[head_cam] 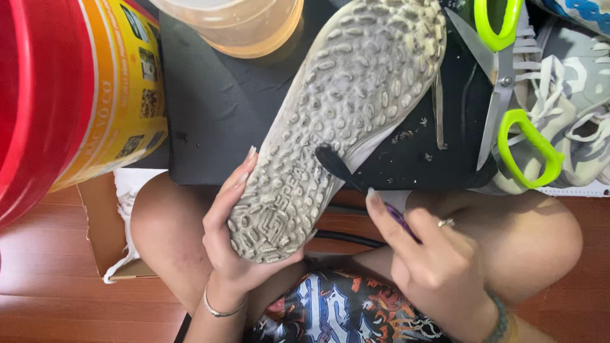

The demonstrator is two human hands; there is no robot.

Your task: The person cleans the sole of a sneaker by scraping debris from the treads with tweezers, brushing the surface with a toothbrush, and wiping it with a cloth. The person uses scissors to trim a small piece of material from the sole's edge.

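Two hands work one shoe (337,121): our left hand (232,241) cups its heel, sole up, toe resting on the black board (216,108) for steadiness. Our right hand (429,263) pinches a brush (343,170), bristles pressed against the sole; scissors (508,95) lie at the board's right edge.

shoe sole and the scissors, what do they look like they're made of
Shoe sole: looks like moulded rubber, matte off-white and grimy, covered in small raised studs. Scissors: bare grey metal blades with a pivot screw, and glossy lime-green handles, probably plastic.
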